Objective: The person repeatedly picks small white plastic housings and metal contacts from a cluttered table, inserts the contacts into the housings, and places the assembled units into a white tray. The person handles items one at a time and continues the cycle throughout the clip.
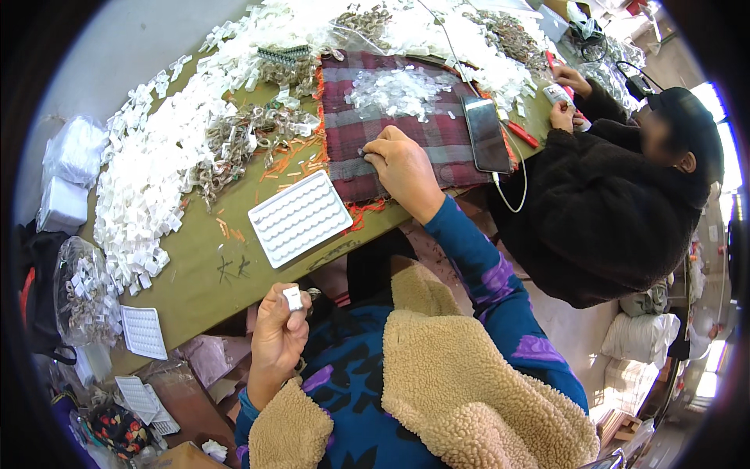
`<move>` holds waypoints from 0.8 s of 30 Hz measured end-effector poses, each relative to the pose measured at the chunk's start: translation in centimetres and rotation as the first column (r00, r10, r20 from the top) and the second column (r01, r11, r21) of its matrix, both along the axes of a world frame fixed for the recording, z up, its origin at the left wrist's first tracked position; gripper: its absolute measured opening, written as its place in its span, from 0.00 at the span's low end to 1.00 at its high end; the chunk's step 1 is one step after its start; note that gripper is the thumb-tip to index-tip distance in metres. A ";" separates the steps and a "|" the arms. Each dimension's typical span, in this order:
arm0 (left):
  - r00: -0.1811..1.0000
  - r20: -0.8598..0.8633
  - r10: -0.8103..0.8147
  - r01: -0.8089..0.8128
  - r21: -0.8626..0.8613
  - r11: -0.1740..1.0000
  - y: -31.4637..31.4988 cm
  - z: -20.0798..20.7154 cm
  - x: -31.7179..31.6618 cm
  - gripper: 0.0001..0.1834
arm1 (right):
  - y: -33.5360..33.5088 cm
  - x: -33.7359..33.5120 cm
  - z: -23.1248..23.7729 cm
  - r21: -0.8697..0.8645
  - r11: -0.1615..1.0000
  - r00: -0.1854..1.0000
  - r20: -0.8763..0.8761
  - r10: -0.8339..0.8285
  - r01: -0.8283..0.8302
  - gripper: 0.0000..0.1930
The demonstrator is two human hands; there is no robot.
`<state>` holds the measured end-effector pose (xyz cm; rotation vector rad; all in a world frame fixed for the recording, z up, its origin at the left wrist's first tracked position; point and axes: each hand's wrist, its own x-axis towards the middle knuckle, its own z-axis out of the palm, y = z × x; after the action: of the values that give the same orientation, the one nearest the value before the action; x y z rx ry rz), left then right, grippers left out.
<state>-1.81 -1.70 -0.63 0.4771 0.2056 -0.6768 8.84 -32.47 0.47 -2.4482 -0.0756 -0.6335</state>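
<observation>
Near the table's front edge, my left hand (275,334) is closed around a small white squarish plastic piece (293,298), held up between thumb and fingers. My right hand (405,168) reaches over a dark red and grey plaid cloth (351,117), its thumb and forefinger pinched together. Whatever is at those fingertips is too small to name. Beyond this hand, a heap of thin whitish see-through pieces (402,92) lies on the cloth. A white tray with rows of wavy slots (301,218) sits on the table between my two hands.
Large piles of white pieces (144,195) and a brownish tangled bundle (242,141) cover the table's left side. A phone (486,133) on a white cable and a red-handled tool (523,134) lie right. A co-worker in black (594,211) works there. Another white tray (144,332) is lower left.
</observation>
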 end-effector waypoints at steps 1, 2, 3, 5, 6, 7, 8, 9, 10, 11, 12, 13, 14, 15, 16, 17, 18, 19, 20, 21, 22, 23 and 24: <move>1.000 -0.003 0.004 -0.004 0.020 1.000 0.1 0.0 0.0 0.12 | 0.0 0.1 -0.1 -0.060 0.998 0.999 -0.020 -0.028 0.027 0.03; 1.000 -0.011 0.011 -0.011 0.023 1.000 0.2 -0.1 0.1 0.12 | -0.2 0.2 -0.1 -0.121 0.992 0.999 0.002 -0.043 0.043 0.03; 0.999 -0.023 0.023 -0.023 0.005 1.000 0.3 -0.2 0.1 0.12 | -0.4 0.4 0.0 -0.110 0.991 0.996 -0.027 -0.083 0.080 0.03; 1.000 -0.017 0.018 -0.018 0.027 0.999 0.6 -0.3 0.1 0.12 | -1.3 0.7 0.0 -0.087 0.987 0.991 -0.002 -0.136 0.135 0.05; 1.000 -0.017 0.019 -0.019 0.003 1.000 0.7 -0.5 0.1 0.12 | -1.7 0.8 0.1 -0.057 0.992 0.994 -0.008 -0.112 0.111 0.04; 1.000 -0.020 0.015 -0.015 0.018 1.000 0.8 -0.6 0.1 0.12 | -2.1 0.8 0.0 -0.018 0.997 0.997 0.021 -0.078 0.079 0.03; 1.000 -0.024 0.014 -0.014 0.013 1.000 0.9 -0.7 0.2 0.12 | -2.4 0.9 0.1 0.027 0.998 0.998 0.022 -0.062 0.062 0.03; 0.999 -0.032 0.015 -0.016 -0.015 1.000 0.9 -0.8 0.2 0.12 | -2.6 0.9 0.1 0.073 0.995 0.998 -0.008 -0.063 0.063 0.03; 1.000 -0.029 0.010 -0.010 0.001 1.000 1.0 -0.9 0.2 0.12 | -2.8 1.0 0.1 0.107 0.993 0.998 0.023 -0.055 0.052 0.03; 1.000 -0.029 0.008 -0.008 -0.005 1.000 1.0 -0.9 0.2 0.12 | -3.0 1.0 0.3 0.235 0.971 0.998 -0.048 -0.035 0.045 0.03; 0.999 -0.031 0.010 -0.011 -0.034 0.999 1.1 -0.9 0.2 0.12 | -3.3 1.0 0.4 0.361 0.931 0.989 -0.151 -0.006 0.061 0.04; 1.000 -0.018 0.010 -0.010 -0.005 1.000 1.1 -0.8 0.1 0.12 | -3.4 0.9 0.6 0.480 0.875 0.976 -0.213 0.038 0.071 0.04; 1.000 -0.007 0.014 -0.014 0.002 1.000 1.1 -0.8 0.1 0.12 | -3.5 0.9 0.8 0.624 0.780 0.969 -0.222 0.107 0.057 0.05; 1.000 0.006 0.018 -0.018 -0.011 1.000 1.1 -0.7 0.1 0.12 | -3.6 0.9 0.9 0.675 0.735 0.961 -0.239 0.139 0.062 0.06; 1.000 0.008 0.020 -0.020 0.011 1.000 1.1 -0.6 0.1 0.11 | -3.7 0.8 1.0 0.721 0.691 0.959 -0.234 0.163 0.058 0.07; 1.000 0.013 0.022 -0.022 0.012 1.000 1.1 -0.6 0.1 0.11 | -3.7 0.8 1.1 0.759 0.647 0.951 -0.246 0.187 0.069 0.08; 0.999 0.013 0.031 -0.031 0.001 1.000 1.1 -0.6 0.1 0.11 | -3.7 0.8 1.1 0.775 0.630 0.956 -0.217 0.198 0.045 0.09; 1.000 0.014 0.025 -0.025 0.014 1.000 1.1 -0.6 0.1 0.11 | -3.7 0.7 1.1 0.787 0.616 0.956 -0.207 0.208 0.036 0.11; 1.000 0.010 0.023 -0.023 0.014 1.000 1.1 -0.6 0.1 0.11 | -3.7 0.7 1.1 0.798 0.602 0.957 -0.183 0.223 0.012 0.12; 1.000 -0.002 0.026 -0.025 0.008 1.000 1.0 -0.6 0.1 0.11 | -3.7 0.7 1.0 0.793 0.609 0.955 -0.203 0.219 0.029 0.13; 1.000 0.006 0.018 -0.019 0.014 1.000 1.0 -0.6 0.1 0.11 | -3.7 0.7 0.9 0.787 0.616 0.953 -0.209 0.220 0.031 0.14; 1.000 0.006 0.017 -0.017 0.013 1.000 1.0 -0.6 0.1 0.12 | -3.7 0.7 0.9 0.785 0.619 0.956 -0.184 0.226 0.005 0.15; 1.000 0.005 0.018 -0.018 -0.007 1.000 0.9 -0.6 0.2 0.12 | -3.8 0.7 1.0 0.775 0.631 0.947 -0.231 0.223 0.040 0.15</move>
<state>-1.66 -0.79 -1.25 0.4693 0.2026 -0.6582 9.58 -36.27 1.42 -1.6358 0.1697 -0.1503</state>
